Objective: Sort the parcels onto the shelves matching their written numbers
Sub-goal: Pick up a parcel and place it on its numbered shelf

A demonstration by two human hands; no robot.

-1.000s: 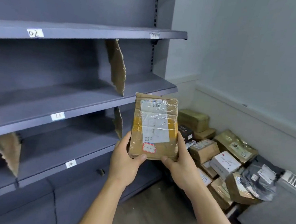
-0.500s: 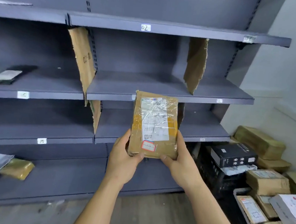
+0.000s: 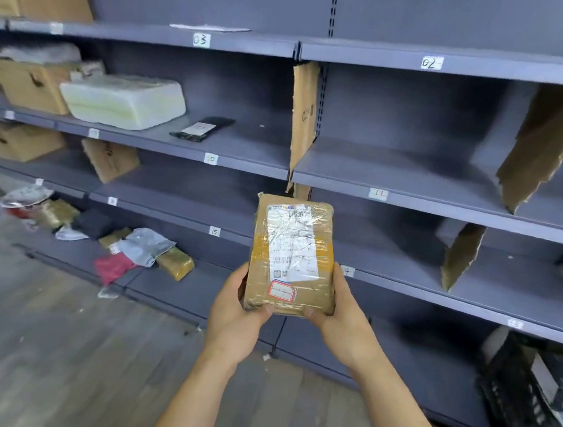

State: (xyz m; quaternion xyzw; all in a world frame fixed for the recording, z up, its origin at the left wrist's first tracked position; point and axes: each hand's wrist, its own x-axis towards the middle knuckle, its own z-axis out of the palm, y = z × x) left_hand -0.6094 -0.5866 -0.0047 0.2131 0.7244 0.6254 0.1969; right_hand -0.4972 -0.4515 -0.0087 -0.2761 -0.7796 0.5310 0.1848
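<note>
Before the grey shelving [image 3: 430,193], near the front edge bearing tag 15 [image 3: 214,231], the taped brown parcel [image 3: 291,255] stands upright, long axis vertical, label towards the camera, red-bordered sticker [image 3: 282,291] at its lower end. Its lower corners are gripped by the left hand [image 3: 234,315] and the right hand [image 3: 345,319], thumbs on the front. That grip is unchanged from earlier, while the view has swung left, revealing tag 03 [image 3: 201,39].

left hand [image 3: 232,322] and right hand [image 3: 345,324] gripping upright taped brown parcel [image 3: 292,248], grey numbered shelves [image 3: 414,178] behind
</note>
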